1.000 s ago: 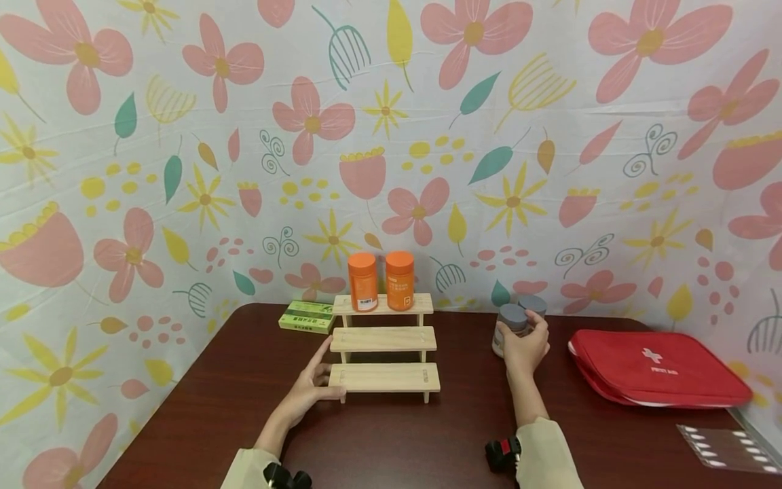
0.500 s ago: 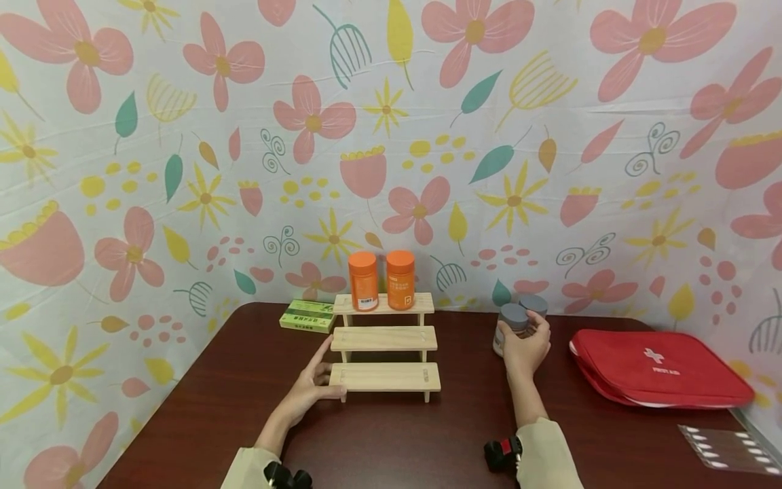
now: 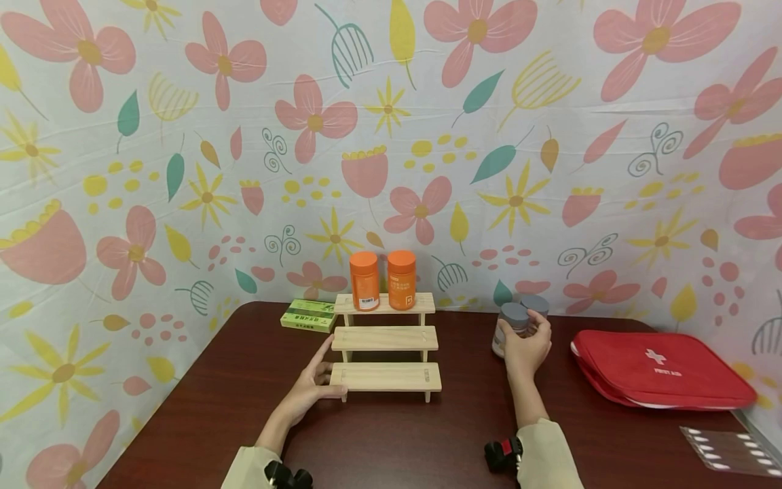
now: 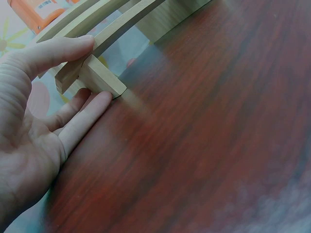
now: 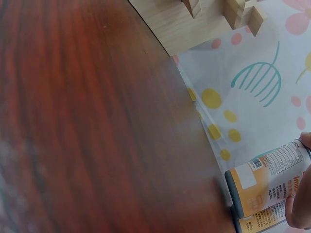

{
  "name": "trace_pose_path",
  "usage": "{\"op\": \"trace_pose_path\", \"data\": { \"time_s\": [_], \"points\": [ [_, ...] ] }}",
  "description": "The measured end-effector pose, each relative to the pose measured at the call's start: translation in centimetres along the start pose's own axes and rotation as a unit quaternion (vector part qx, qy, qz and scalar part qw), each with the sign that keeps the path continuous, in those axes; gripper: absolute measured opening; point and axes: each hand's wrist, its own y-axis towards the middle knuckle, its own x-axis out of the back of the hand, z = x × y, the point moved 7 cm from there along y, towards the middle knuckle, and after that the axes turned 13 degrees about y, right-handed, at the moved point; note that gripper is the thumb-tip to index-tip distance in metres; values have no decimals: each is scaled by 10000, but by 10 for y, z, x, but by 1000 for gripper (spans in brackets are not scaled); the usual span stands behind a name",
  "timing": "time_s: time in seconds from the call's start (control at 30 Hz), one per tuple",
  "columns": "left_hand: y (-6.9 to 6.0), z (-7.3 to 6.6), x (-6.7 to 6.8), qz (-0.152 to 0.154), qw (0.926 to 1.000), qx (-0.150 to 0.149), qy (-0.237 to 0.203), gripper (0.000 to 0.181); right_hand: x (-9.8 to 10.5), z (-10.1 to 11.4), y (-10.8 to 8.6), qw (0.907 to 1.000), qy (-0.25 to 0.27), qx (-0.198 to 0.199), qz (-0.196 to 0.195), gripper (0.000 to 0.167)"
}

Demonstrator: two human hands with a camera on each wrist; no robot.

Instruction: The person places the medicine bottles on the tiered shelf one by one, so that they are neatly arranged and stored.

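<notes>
Partly hidden behind the right hand [image 3: 527, 346], a cylindrical grey-lidded bottle with an orange-and-white label [image 3: 513, 314]; more covered still, a second grey-lidded bottle [image 3: 535, 303] just behind. Upper end of the first nearly all cut off in the right wrist view; contact between its base and the dark red-brown wooden table [image 3: 397, 448] impossible to tell. Compared with the earlier head pictures, only a faint shift of the whole scene; same placement of hands, stand and bottles. Left hand [image 3: 308, 388] wide, thumb on the near end of the lowest tier of the pale wooden three-step stand [image 3: 385, 338], other fingers stretched along its left side, touching. Right hand narrow, thumb and fingers pinching the first bottle, to the right of the stand. On the top tier, side by side, two orange plastic bottles [image 3: 364, 282].
</notes>
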Motion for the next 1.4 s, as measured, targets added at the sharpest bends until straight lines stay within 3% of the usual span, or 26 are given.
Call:
{"op": "trace_pose_path", "data": {
  "time_s": [0.53, 0.77, 1.4],
  "points": [
    [0, 0, 0, -8, 10000, 38, 37, 105, -7, 14, -7, 9992, 159, 244, 270, 55],
    [0, 0, 0, 8, 10000, -2, 11, 105, -10, 17, -9, 9990, 240, 144, 341, 56],
    [0, 1, 1, -42, 10000, 27, 66, 105, -18, 46, -11, 9927, 1035, 190, 582, 56]
  ]
}}
